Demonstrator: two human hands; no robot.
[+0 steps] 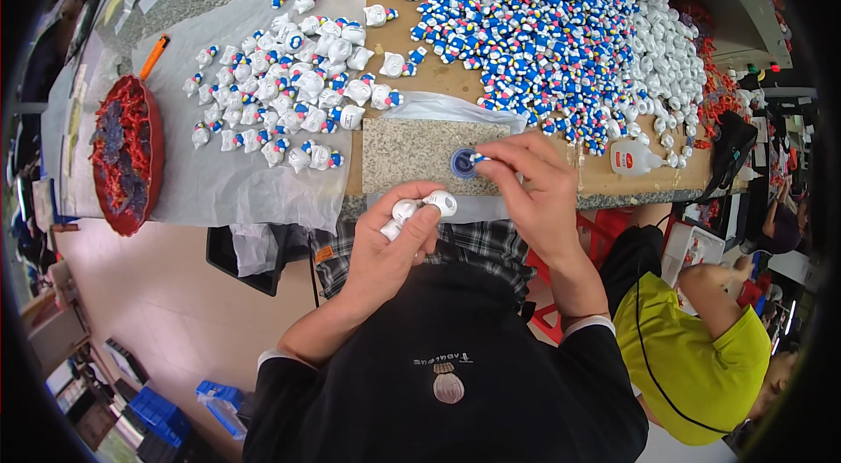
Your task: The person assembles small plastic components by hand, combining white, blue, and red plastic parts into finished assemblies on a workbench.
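Observation:
My left hand [392,240] is closed around several small white figurine heads [441,202], one held out at the thumb and fingertip. My right hand [536,191] pinches a tiny blue figurine body [477,159] at the edge of a small round dish [459,167] with dark bluish contents. Whether the body touches the contents I cannot tell. The dish rests on a speckled stone slab [403,152] at the table's near edge. Left of the slab, joined white-and-blue figurines [307,86] lie scattered on white paper [175,69].
A large heap of blue bodies [534,34] lies beyond the slab, with white heads [661,42] to its right. A squeeze bottle [632,158] lies near the right edge. A red oval tray [155,148] stands at left. A person in a yellow-green shirt [692,367] sits at right.

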